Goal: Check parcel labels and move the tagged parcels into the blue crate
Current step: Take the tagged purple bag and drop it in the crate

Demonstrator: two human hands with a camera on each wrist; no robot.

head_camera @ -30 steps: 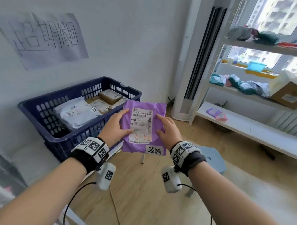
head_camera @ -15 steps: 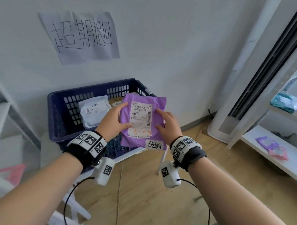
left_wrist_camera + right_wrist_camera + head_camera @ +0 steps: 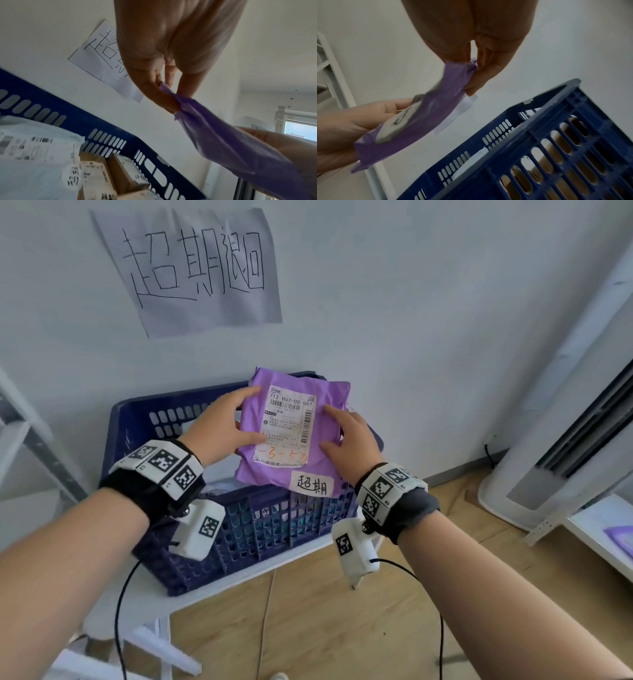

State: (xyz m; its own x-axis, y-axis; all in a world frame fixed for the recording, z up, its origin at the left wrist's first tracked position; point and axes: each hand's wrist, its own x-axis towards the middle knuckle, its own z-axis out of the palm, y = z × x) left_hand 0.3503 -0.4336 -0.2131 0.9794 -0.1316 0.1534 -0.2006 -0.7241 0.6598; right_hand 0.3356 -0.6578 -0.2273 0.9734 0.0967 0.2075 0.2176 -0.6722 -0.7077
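— fingers [image 3: 169, 99] of both hands?
— pinching the soft, crinkled purple parcel [image 3: 329, 419]: left hand [image 3: 219, 429] on one edge, right hand [image 3: 349, 436] on the other.
— and where is it?
— flat, above the slotted plastic blue crate [image 3: 274, 529], white label [image 3: 287, 426] facing up.
— inside the crate?
— a white mailer [image 3: 34, 148] and cardboard boxes [image 3: 126, 174].

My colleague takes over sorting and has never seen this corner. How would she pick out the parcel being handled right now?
Under the handwritten paper sign on the wall sits a blue crate. Above it, the left hand and right hand grip a soft purple parcel. Unlike the white bag and brown boxes inside, it is purple with a handwritten tag.
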